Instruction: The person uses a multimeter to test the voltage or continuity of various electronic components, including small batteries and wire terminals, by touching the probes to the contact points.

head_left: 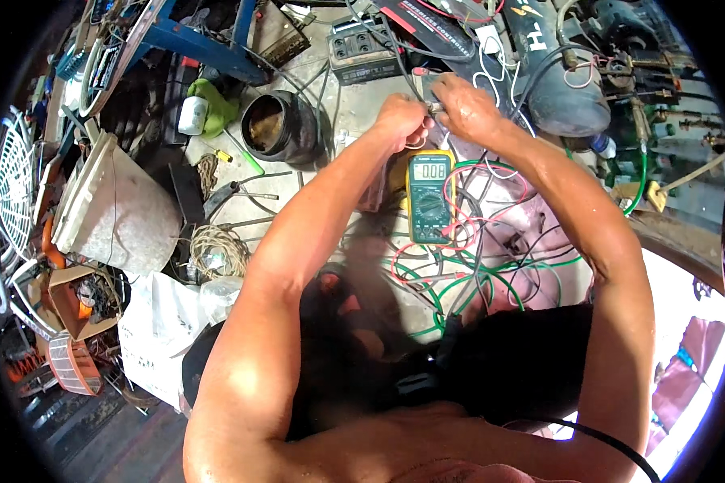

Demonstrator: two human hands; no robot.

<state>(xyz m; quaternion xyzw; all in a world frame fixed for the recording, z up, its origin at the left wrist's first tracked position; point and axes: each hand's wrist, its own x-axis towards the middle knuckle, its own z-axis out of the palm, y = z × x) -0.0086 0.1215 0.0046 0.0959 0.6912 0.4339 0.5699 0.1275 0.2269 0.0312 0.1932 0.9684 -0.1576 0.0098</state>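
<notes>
Both hands are seen close together in the head view. By the left hand (404,121) and the right hand (466,109), a thin dark cable (412,83) appears to be pinched with narrowed fingers; its end is too small to tell. It is held above the floor (232,167), between the multimeter (432,201) and the floor's far edge, near the black box (366,53). The cable is judged light and flexible, probably fragile at any bare strands, so it is best gripped on its insulation.

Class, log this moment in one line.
left hand: holding cable; right hand: holding cable; multimeter: between forearms, display on; bucket: at left
</notes>
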